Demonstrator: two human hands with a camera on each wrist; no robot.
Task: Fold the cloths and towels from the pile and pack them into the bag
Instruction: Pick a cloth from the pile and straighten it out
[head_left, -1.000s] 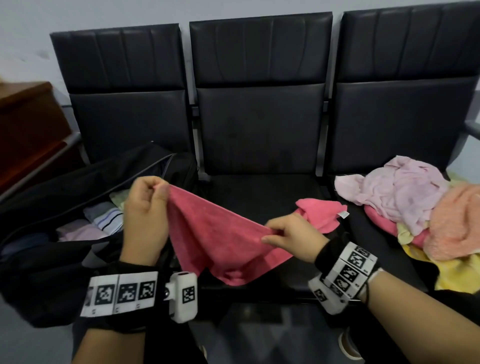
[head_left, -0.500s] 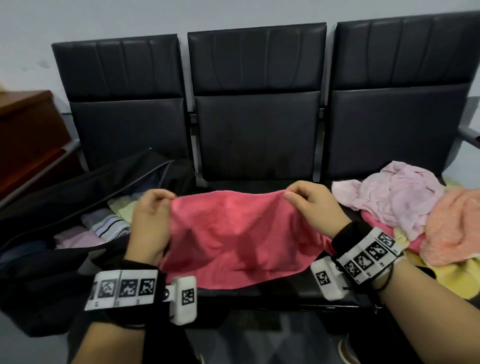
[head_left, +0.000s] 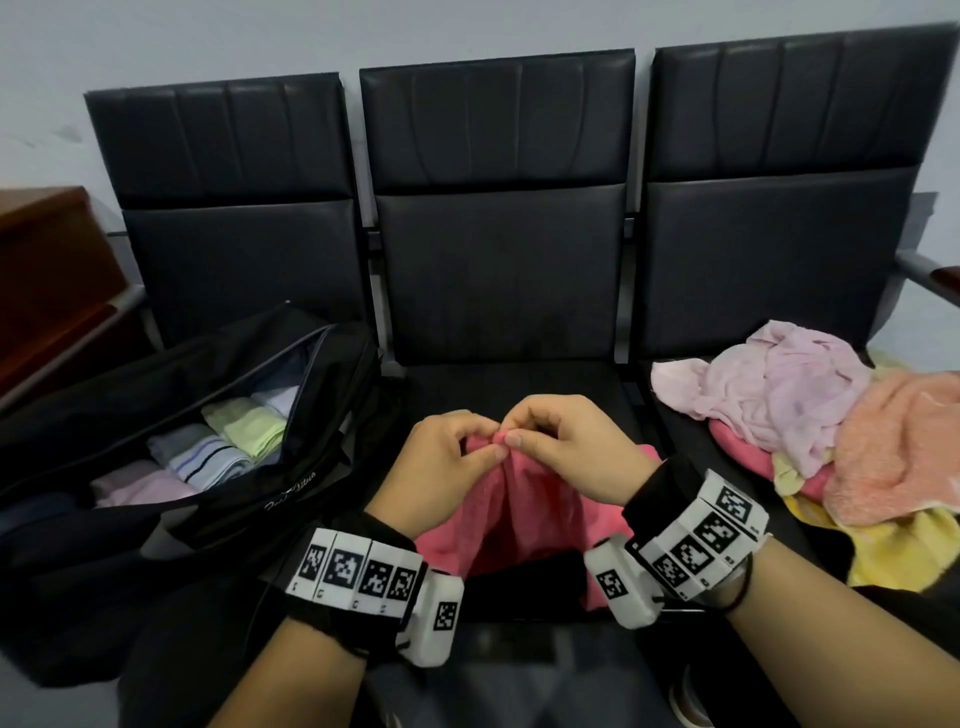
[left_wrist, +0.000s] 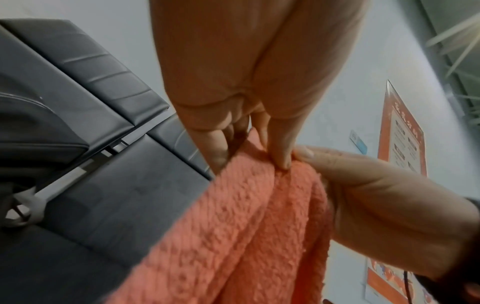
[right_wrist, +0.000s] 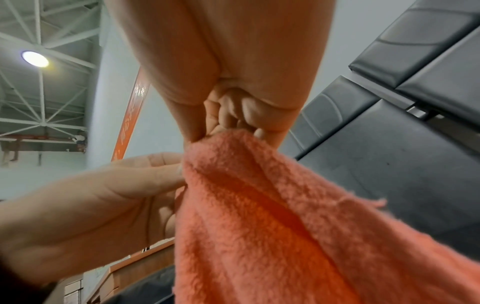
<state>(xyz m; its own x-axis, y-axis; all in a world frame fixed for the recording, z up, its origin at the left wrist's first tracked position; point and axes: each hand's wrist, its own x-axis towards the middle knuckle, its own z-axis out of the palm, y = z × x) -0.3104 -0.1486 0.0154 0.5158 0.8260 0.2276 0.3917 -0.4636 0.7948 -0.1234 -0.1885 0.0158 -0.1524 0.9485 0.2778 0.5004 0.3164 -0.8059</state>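
A pink-red towel (head_left: 509, 514) hangs doubled over the front of the middle seat. My left hand (head_left: 457, 457) and right hand (head_left: 550, 447) meet at its top, each pinching a corner between thumb and fingers. In the left wrist view the towel (left_wrist: 246, 226) drops from my left hand (left_wrist: 249, 148), with the right hand's thumb beside it. In the right wrist view the towel (right_wrist: 272, 216) hangs from my right hand (right_wrist: 228, 131). The open black bag (head_left: 130, 509) lies on the left seat with several folded cloths (head_left: 208, 457) inside. The pile of cloths (head_left: 831, 431) sits on the right seat.
Three black padded seats (head_left: 498, 291) stand in a row against a grey wall. A brown wooden cabinet (head_left: 47, 270) stands at the far left. A metal armrest (head_left: 930, 275) juts out at the right edge.
My hands were apart with the towel spread between them. They have come together in the middle, so the towel now hangs folded in half.
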